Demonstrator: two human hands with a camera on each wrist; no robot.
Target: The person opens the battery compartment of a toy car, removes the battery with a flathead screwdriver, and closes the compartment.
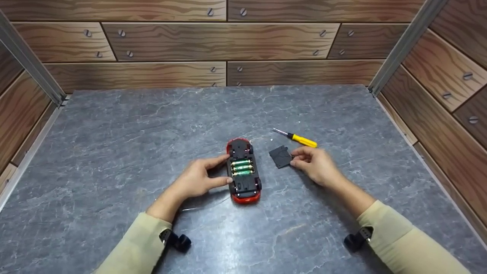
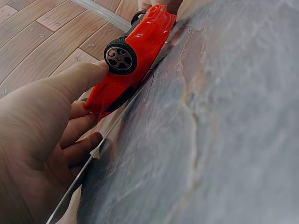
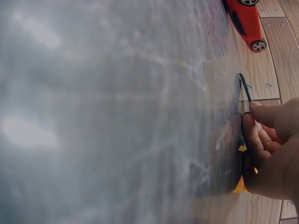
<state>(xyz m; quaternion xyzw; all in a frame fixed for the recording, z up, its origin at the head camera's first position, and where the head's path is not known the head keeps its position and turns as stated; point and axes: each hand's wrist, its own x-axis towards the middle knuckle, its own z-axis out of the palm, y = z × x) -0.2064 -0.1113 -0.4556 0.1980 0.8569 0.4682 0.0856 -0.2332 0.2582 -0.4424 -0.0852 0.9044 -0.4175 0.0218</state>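
Red toy car [image 1: 244, 184], upside down, is gripped by the left hand [image 1: 197, 177]; the right hand [image 1: 318, 166] pinches a black cover [image 1: 280, 156].

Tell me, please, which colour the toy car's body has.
Red; the car's body shows best in the left wrist view.

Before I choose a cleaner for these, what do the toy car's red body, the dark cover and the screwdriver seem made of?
Red body: likely plastic, glossy, from its bright highlights.
Dark cover: probably matte plastic, thin, glare-free, with small edge tabs.
Screwdriver: silvery shaft, apparently shiny metal; smooth yellow handle, plastic perhaps, though the look can't settle it.
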